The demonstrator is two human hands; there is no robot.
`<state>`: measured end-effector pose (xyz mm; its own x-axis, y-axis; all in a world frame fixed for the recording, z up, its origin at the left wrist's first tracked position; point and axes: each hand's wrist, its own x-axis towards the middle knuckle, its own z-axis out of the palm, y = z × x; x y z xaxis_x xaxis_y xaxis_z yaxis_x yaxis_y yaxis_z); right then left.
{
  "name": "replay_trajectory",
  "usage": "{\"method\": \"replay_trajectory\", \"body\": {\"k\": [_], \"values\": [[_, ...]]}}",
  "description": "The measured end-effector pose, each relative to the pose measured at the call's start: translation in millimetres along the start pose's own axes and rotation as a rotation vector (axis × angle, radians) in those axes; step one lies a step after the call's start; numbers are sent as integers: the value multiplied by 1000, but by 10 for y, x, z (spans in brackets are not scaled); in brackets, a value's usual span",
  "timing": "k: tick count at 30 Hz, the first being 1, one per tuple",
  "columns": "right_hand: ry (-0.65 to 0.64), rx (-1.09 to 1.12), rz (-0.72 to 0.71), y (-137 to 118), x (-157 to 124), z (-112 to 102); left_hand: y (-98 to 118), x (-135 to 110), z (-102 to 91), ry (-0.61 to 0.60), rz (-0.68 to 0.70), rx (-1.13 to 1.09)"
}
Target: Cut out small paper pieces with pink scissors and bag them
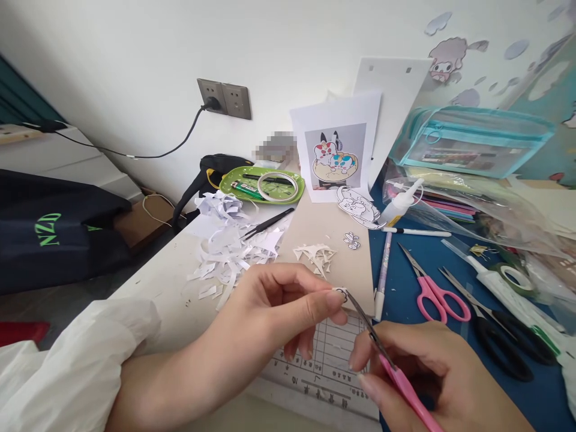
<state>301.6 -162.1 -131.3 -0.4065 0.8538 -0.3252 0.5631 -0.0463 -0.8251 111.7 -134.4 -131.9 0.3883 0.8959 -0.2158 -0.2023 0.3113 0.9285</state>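
Observation:
Between thumb and forefinger, my left hand (292, 306) pinches a small paper cutout (341, 293) with a black outline; most of it is hidden by the fingertips. My right hand (418, 366) grips pink-handled scissors (400, 381), their blades pointing up and left to the edge of that cutout. Below both hands lies a printed form (328, 354). Just beyond them, cream paper scraps (317, 258) and another small outlined cutout (351, 240) rest on a grey-beige board (324, 222). A larger drawn cutout (357, 207) leans at the board's far end.
White paper strips (238, 246) and tweezers (267, 224) lie left of the board. Behind stands a green tray (229, 180) holding tape and a lighter. A printed picture (339, 144) leans on the wall. To the right are a glue bottle (402, 203), more pink scissors (434, 294) and black-handled scissors (504, 336).

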Motion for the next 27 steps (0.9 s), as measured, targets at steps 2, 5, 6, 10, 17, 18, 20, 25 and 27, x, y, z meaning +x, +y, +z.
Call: {"method": "replay_trajectory", "body": {"k": [2, 5, 6, 10, 17, 18, 20, 25, 27], "values": [[2, 7, -3, 6, 4, 8, 0, -5, 5, -14, -5, 1], [11, 5, 5, 13, 1, 24, 3, -12, 15, -25, -19, -14], [12, 4, 14, 14, 0, 26, 2, -13, 18, -23, -22, -13], [1, 28, 0, 9, 6, 28, -5, -12, 27, -13, -29, -9], [10, 55, -36, -19, 23, 40, -27, -19, 31, -25, -33, -7], [10, 53, -38, -24, 23, 39, -30, -19, 33, -24, -36, -13], [11, 49, -46, -33, 22, 34, -34, -17, 39, -20, -45, -34], [20, 1, -52, -44, 19, 33, -35, 0, 50, -23, -58, -58], [30, -11, -59, -47, 25, 43, -29, 5, 52, -56, -59, -67]]}}
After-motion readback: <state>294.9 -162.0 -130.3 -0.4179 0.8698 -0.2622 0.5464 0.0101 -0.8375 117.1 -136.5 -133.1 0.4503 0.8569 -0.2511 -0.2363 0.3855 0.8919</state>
